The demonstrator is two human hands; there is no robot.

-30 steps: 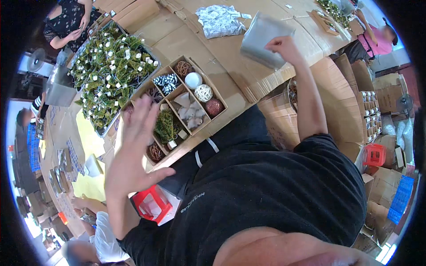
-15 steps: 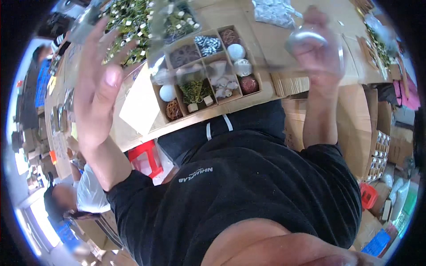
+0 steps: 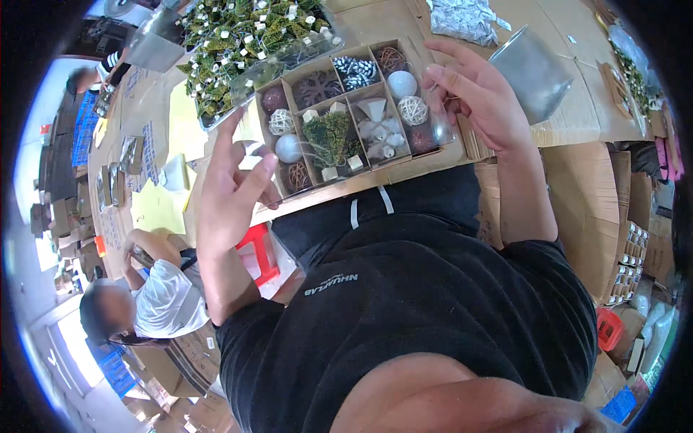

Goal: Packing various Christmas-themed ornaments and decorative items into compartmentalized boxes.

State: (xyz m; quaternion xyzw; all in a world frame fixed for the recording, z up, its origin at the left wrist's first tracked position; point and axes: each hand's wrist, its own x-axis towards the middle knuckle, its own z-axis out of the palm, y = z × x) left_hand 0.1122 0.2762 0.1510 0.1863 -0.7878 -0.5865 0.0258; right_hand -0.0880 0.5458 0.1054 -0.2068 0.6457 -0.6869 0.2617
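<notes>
A cardboard divided box (image 3: 370,175) lies at the table's near edge. Its compartments hold white balls (image 3: 289,149), wicker balls (image 3: 413,110), dark red glitter balls, pine cones (image 3: 355,73), a brown snowflake (image 3: 316,88) and small green trees with wooden blocks (image 3: 330,139). Over the box sits a clear plastic lid (image 3: 442,131); how far down it is seated I cannot tell. My left hand (image 3: 232,184) grips its left side, thumb toward the near corner. At the opposite side, my right hand (image 3: 482,94) has bent fingers on the lid's edge.
A tray of small green trees (image 3: 249,43) stands beyond the box. Translucent plastic covers (image 3: 533,76) lie right, near a silvery plastic bundle (image 3: 462,18). Yellow sheets (image 3: 160,208) lie left, where a seated person (image 3: 170,299) works. A red stool (image 3: 261,256) is below the table.
Both hands have come down and inward, bringing the clear lid from above the box onto or close over it. The box's contents show more sharply through the plastic.
</notes>
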